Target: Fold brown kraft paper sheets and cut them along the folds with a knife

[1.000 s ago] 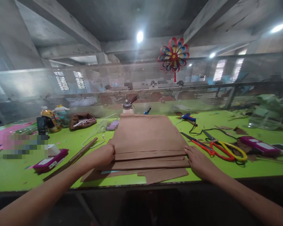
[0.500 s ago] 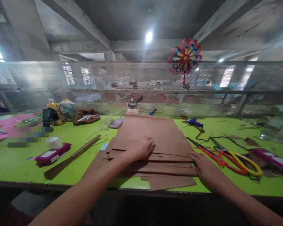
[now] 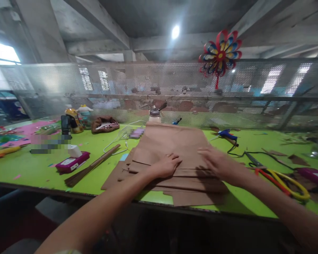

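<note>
A stack of brown paper sheets lies on the green table in front of me, with uneven layered edges toward me. On its middle rests my left hand, palm down, fingers loosely bent and lying on the top sheet. My right hand is raised over the right side of the stack and casts a shadow on it. Its fingers stretch to the left, slightly blurred, with no object visible in them. The right forearm partly covers scissors with red handles; scissors with yellow handles lie beside them.
To the left are a rolled brown paper bundle, a purple power strip and a brown pouch. Behind the stack stands a lidded bottle. A blue glue gun with its black cord lies back right. A perforated metal screen borders the far side.
My right hand has lifted from the stack's right edge and moved inward over the paper. The left hand stays on the sheets, its fingers flatter. The view has shifted slightly left.
</note>
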{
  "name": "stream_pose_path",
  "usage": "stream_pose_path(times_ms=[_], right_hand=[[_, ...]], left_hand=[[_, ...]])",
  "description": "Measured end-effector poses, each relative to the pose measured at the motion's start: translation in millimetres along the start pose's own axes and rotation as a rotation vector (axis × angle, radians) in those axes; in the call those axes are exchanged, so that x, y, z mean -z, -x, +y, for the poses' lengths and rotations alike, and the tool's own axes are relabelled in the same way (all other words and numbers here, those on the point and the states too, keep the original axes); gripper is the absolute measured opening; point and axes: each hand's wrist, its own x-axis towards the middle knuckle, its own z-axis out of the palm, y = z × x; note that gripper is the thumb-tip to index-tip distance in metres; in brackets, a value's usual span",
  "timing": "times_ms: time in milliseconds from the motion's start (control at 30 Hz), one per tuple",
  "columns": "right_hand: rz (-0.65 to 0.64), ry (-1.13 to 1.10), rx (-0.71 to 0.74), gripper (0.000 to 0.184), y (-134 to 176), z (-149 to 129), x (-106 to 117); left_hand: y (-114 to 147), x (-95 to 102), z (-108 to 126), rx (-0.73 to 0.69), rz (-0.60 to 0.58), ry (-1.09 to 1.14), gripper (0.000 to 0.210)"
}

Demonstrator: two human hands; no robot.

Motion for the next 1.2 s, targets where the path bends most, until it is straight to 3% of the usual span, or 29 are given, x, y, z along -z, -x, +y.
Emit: stream_pose_path(times_ms=[100, 233, 433, 600, 700, 933, 1067, 1200], right_hand=[[-0.131, -0.215, 0.075, 0.041, -25, -31, -30], [-0.251, -0.301, -0.013, 0.051, -26, -36, -68], [-0.376, -0.215, -0.021, 0.059, -17, -29, -68], [-0.357, -0.18, -0.004, 0.058, -17, -30, -73], [-0.331, -0.18, 0.004, 0.056, -17, -31, -73], [-0.331, -0.166, -0.01, 0.055, -19, -34, -68], [-0.308, -0.169, -0.01, 0.056, -18, -32, -73], [-0.288, -0.162, -0.016, 0.056, -16, -30, -77]], left_hand=[[1, 0.3, -1, -0.003, 0.023, 0.015, 0.036], [0, -0.7, -4, 0.032, 0.03, 0.026, 0.037], [12, 10.8, -17, 0.074, -0.038, 0.01, 0.039], [57, 40.7, -48, 0.066, -0.192, -0.029, 0.044], [83, 54.5, -65, 0.18, -0.245, -0.089, 0.047], [103, 73.3, -81, 0.35, -0.134, -0.059, 0.044], [97, 89.0, -90, 0.43, -0.068, -0.033, 0.039], [78, 102.2, -117, 0.628, 0.107, -0.036, 0.039]])
